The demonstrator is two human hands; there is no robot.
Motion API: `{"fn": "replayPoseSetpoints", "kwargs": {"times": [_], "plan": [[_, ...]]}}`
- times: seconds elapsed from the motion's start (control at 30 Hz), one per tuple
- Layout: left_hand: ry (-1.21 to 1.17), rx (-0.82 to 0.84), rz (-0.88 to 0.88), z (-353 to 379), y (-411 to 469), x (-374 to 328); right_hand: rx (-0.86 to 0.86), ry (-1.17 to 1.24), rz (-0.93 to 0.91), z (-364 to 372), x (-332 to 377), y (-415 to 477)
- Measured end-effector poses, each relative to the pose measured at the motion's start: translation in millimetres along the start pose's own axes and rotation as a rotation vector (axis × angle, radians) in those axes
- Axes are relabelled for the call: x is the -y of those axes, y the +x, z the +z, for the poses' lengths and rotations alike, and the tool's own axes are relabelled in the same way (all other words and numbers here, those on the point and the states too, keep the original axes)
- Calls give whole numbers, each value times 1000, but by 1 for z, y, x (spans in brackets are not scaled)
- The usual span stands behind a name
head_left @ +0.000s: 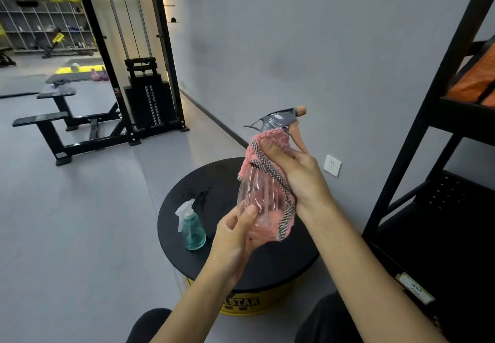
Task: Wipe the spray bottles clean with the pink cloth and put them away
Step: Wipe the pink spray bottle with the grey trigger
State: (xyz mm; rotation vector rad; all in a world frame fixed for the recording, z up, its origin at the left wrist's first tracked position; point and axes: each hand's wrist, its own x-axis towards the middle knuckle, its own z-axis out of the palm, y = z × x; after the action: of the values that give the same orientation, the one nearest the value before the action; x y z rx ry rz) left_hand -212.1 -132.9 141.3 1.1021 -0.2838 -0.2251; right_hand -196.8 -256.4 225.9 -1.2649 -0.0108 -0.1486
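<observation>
I hold a clear spray bottle (261, 190) with a grey head and peach nozzle up above the round black stool top (214, 179). My left hand (235, 235) grips its base from below. My right hand (300, 174) presses the pink cloth (270, 139), which has a checkered black-and-white border, around the bottle's neck and right side. A second spray bottle (192, 229), teal with a white trigger head, stands upright on the stool top, left of my hands.
The stool has a yellow base (241, 302). A black metal shelf rack (442, 208) rises at the right, with an orange item on an upper shelf. A grey wall with a socket (332, 165) is behind. A cable weight machine (150, 101) and benches stand at the left.
</observation>
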Motion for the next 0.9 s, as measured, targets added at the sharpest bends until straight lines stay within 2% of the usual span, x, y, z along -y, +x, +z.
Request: {"fn": "replayPoseSetpoints", "kwargs": {"times": [0.1, 0.27, 0.37, 0.43, 0.53, 0.67, 0.77, 0.9], "plan": [[-18, -41, 0, -1, 2, 2, -31, -6, -3, 2, -3, 1], [-135, 189, -140, -2, -3, -5, 208, 269, 209, -8, -1, 7], [-148, 211, -154, -2, -4, -6, 236, 299, 194, -8, -2, 7], [-67, 173, -116, 0, -2, -7, 188, 254, 151, -5, -1, 6], [4, 58, -36, 0, 0, -4, 4, 44, 23, -1, -1, 1], [-14, 10, 34, 0, -2, -1, -128, -87, -159, 8, -6, -6], [-13, 55, 5, -1, -2, -6, -39, -45, -80, 2, -4, -3], [-29, 131, -53, 0, -2, -10, 211, 213, 146, -7, -1, 4]]}}
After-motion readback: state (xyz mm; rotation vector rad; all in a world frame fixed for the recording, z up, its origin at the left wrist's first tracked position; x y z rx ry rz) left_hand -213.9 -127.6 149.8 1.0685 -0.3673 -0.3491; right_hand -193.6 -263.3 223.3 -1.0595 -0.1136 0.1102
